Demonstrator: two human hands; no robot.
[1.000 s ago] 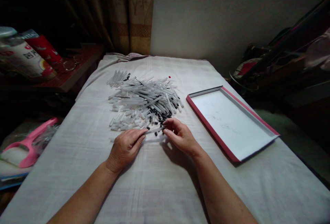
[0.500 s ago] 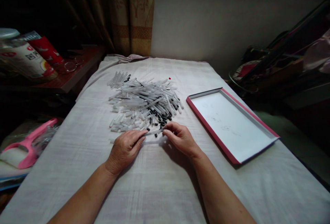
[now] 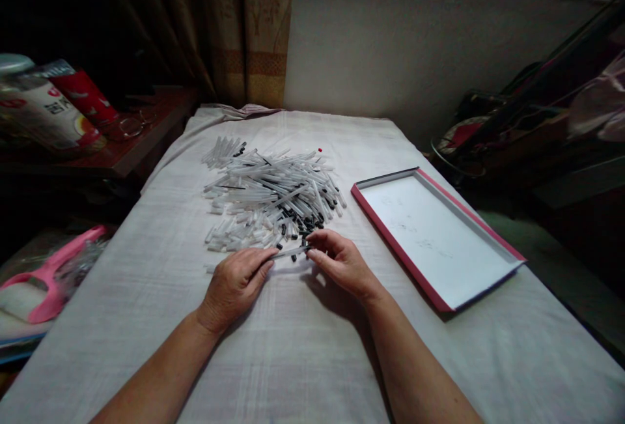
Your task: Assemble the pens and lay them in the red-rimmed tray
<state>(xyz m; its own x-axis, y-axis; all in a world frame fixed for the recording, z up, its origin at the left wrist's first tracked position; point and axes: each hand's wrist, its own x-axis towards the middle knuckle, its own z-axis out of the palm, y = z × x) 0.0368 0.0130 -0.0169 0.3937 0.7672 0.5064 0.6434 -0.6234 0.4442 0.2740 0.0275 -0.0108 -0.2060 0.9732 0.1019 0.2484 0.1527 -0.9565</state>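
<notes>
A slim translucent pen (image 3: 289, 253) stretches between my hands just above the cloth. My left hand (image 3: 239, 281) pinches its left end between thumb and forefinger. At the dark right end, the thumb and fingers of my right hand (image 3: 340, 261) close around the tip; whatever small part sits there is mostly hidden. Just beyond my fingers lies a heap of clear pen barrels (image 3: 268, 180). Small black plugs (image 3: 307, 221) are scattered at the heap's near right side, and short clear caps (image 3: 234, 232) are gathered at its near left.
To the right lies a shallow white tray (image 3: 395, 241) with red edges. A pale cloth (image 3: 273, 359) covers the table. One small red piece (image 3: 320, 150) rests behind the heap. At left are a pink-handled tool (image 3: 51, 274) and a side table with a jar (image 3: 43, 111) and glasses (image 3: 131, 126).
My right fingers have shifted slightly at the pen's dark end. My left hand keeps its pinch, and the heap and tray look the same; the view has moved a little.
</notes>
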